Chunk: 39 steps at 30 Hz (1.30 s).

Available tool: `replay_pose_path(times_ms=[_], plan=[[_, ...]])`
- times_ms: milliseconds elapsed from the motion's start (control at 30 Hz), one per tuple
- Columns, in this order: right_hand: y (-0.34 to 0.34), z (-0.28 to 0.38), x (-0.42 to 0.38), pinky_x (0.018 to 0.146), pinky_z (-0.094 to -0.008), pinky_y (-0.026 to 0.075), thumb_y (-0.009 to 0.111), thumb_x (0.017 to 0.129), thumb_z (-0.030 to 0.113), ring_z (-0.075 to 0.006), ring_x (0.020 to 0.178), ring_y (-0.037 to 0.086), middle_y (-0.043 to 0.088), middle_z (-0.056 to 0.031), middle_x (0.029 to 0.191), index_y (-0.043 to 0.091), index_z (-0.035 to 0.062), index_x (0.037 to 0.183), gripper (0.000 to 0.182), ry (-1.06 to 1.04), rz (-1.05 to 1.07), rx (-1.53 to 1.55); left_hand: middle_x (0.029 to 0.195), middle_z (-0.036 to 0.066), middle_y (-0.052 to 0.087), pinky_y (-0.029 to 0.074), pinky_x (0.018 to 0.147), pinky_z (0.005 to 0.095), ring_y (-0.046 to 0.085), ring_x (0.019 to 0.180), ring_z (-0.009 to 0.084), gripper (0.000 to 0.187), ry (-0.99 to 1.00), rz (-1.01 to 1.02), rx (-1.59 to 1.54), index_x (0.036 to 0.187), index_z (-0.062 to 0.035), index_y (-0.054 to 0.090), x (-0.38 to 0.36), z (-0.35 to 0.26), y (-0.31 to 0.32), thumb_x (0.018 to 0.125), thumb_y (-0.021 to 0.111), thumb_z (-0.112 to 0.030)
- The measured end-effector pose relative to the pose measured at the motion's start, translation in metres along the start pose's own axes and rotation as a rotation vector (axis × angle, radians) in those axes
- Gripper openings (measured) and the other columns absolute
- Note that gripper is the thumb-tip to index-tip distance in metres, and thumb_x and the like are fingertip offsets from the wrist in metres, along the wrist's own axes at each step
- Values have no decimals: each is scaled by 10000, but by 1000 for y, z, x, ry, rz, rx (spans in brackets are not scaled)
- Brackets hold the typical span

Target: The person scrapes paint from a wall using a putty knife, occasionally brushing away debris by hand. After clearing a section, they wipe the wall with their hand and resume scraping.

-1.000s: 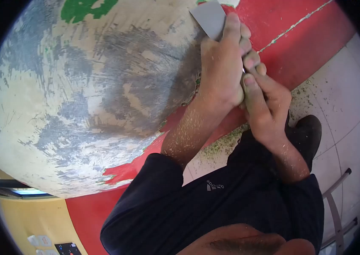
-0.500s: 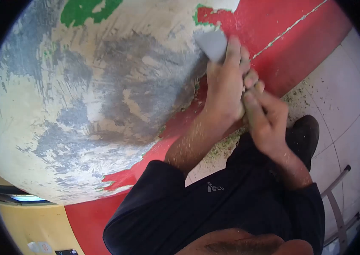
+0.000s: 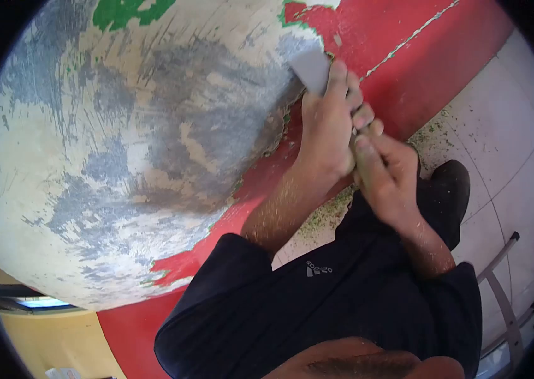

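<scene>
Scraper (image 3: 310, 71) blade lies over the scraped part of the wall (image 3: 204, 101), beside the red paint's edge, pointing away from the person and leftward. The left hand (image 3: 329, 123) is nearer it, fingers clamped round the scraper; the right hand's (image 3: 388, 180) fingers pinch its lower end. A second ago the blade sat farther away, against the green-edged red notch (image 3: 317, 15).

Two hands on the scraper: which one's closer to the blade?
The left hand: its fingers are right beside the blade of the scraper. The right hand is farther down, nearer the dark shoe.
</scene>
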State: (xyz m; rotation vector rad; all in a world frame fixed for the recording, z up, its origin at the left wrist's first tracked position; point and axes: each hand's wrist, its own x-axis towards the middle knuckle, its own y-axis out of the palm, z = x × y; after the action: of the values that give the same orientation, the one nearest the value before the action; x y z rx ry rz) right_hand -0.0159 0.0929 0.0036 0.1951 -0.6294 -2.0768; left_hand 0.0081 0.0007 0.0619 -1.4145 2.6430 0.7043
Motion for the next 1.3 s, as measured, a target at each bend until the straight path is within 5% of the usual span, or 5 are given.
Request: replay_pose_path(times_ms=[333, 433, 600, 867, 1300], plan=[[-5, 6, 5, 512, -229, 342, 511, 934, 37, -29, 598, 389, 465, 1, 619, 601, -39, 855, 141, -163, 77, -153, 627, -54, 295, 382, 496, 291, 312, 495, 75, 256, 80, 68, 19, 823, -129, 438, 3, -12, 8, 983, 447, -329], [-6, 19, 8, 511, -248, 350, 525, 925, 44, -44, 596, 388, 452, -17, 609, 587, -44, 843, 135, -12, 115, -19, 615, -61, 288, 376, 495, 283, 301, 488, 69, 240, 98, 6, 25, 825, -129, 441, 0, -12, 9, 988, 433, -305], [3, 12, 8, 497, -262, 341, 523, 922, 52, -59, 578, 377, 416, -37, 578, 570, -48, 819, 151, -173, 71, -95, 607, -24, 306, 424, 463, 348, 340, 471, 105, 281, 132, -1, 40, 822, -93, 453, -9, -19, 3, 971, 454, -330], [5, 9, 18, 494, -252, 348, 518, 920, 57, -57, 563, 376, 428, -55, 561, 597, -45, 848, 148, -262, 65, -147, 621, -30, 286, 381, 482, 302, 305, 484, 104, 309, 136, -57, 82, 755, -124, 441, -1, -32, 18, 997, 409, -313], [8, 27, 21, 515, -220, 342, 504, 933, 41, -35, 599, 379, 440, -1, 604, 597, -56, 921, 135, -50, 112, 37, 614, -50, 305, 378, 484, 285, 309, 486, 77, 271, 182, 7, 88, 796, -123, 442, 1, -35, 18, 968, 477, -329]])
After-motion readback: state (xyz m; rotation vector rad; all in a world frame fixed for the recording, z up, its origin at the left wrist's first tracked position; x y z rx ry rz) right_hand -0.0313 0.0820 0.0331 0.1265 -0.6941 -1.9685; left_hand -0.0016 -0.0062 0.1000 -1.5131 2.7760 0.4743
